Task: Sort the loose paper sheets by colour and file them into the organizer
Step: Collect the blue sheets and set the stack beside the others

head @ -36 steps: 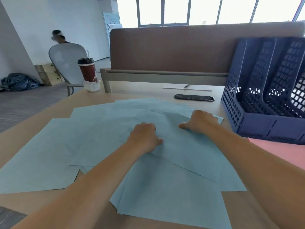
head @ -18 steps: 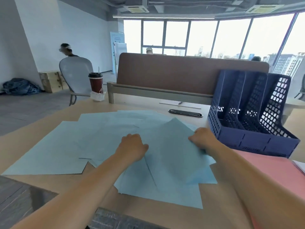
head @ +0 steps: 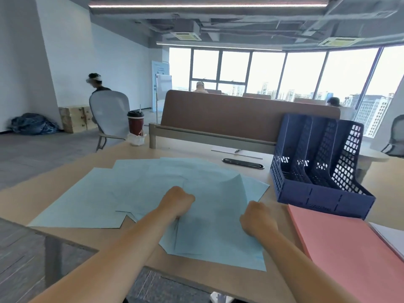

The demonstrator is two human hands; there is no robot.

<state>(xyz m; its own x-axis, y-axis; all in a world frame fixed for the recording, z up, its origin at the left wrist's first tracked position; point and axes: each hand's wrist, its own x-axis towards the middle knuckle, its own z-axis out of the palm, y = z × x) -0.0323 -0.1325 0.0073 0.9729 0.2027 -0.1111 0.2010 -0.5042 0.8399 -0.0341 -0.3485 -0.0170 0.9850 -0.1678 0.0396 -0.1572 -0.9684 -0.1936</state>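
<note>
Several light blue paper sheets (head: pixel 122 193) lie fanned across the wooden desk. My left hand (head: pixel 177 201) is curled and grips the sheets near their middle. My right hand (head: pixel 258 219) is curled too and holds the right edge of the top blue sheet (head: pixel 218 215), whose far corner bows up off the pile. A dark blue mesh organizer (head: pixel 317 200) with three upright slots stands to the right, its slots showing no paper. A pink stack (head: pixel 349 248) lies in front of the organizer, with white sheets (head: pixel 391 237) at its right edge.
A red cup with a black lid (head: pixel 135 124) stands at the desk's far left beside a crumpled white wrapper. A black flat object (head: pixel 242 164) and a pen on paper lie by the brown partition (head: pixel 240 114). A person sits in a grey chair at the left.
Both hands have drawn back toward me, pulling blue sheets together into a tighter pile. My right hand moved from the pile's far right edge to its near right side. The camera tilted up.
</note>
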